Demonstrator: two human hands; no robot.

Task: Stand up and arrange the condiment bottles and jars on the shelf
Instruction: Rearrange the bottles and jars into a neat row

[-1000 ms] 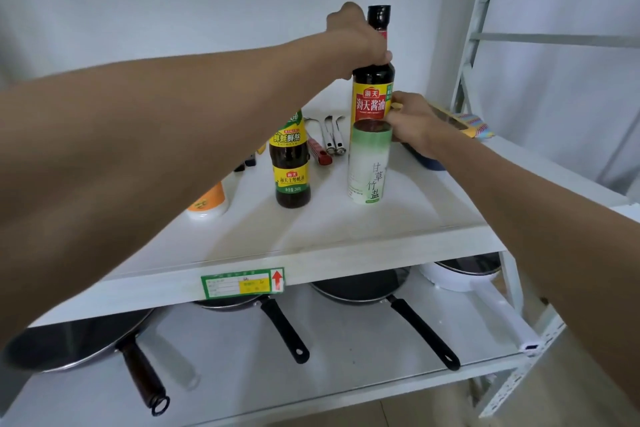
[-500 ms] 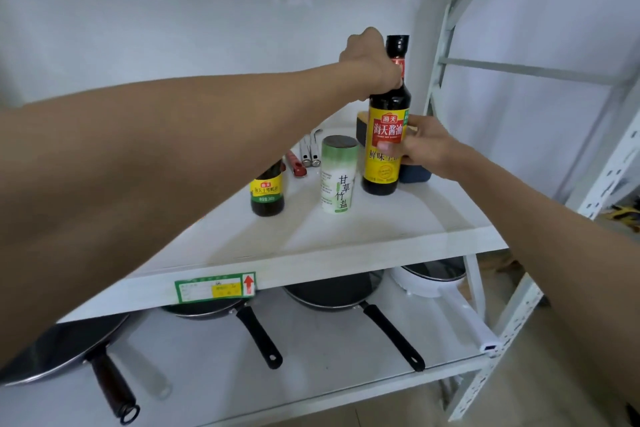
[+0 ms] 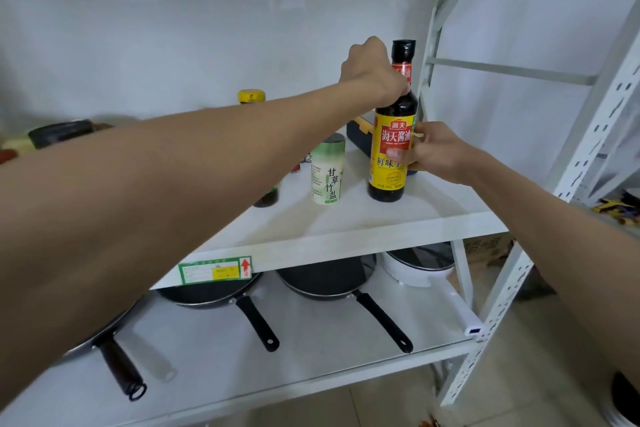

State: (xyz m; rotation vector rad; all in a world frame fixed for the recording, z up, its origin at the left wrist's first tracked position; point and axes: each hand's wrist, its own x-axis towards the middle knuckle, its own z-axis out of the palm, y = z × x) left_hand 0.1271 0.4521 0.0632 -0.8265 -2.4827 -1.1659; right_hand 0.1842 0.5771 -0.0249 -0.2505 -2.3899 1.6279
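One tall soy sauce bottle (image 3: 392, 135) upright on white shelf (image 3: 346, 236), left hand (image 3: 374, 73) clasping its neck, right hand (image 3: 433, 152) wrapped round its label, one bamboo salt canister (image 3: 327, 172) beside, three black pans (image 3: 322, 279) on the shelf below

The tall dark soy sauce bottle (image 3: 391, 149) is showing 海天酱油 on its red-and-yellow label, with 鲜味 beneath. The pale green canister (image 3: 327, 172) is reading 甘草竹盐. A green-edged sticker (image 3: 215, 270) on the shelf edge (image 3: 346, 243) is bearing a red arrow pointing upward; its print is illegible.
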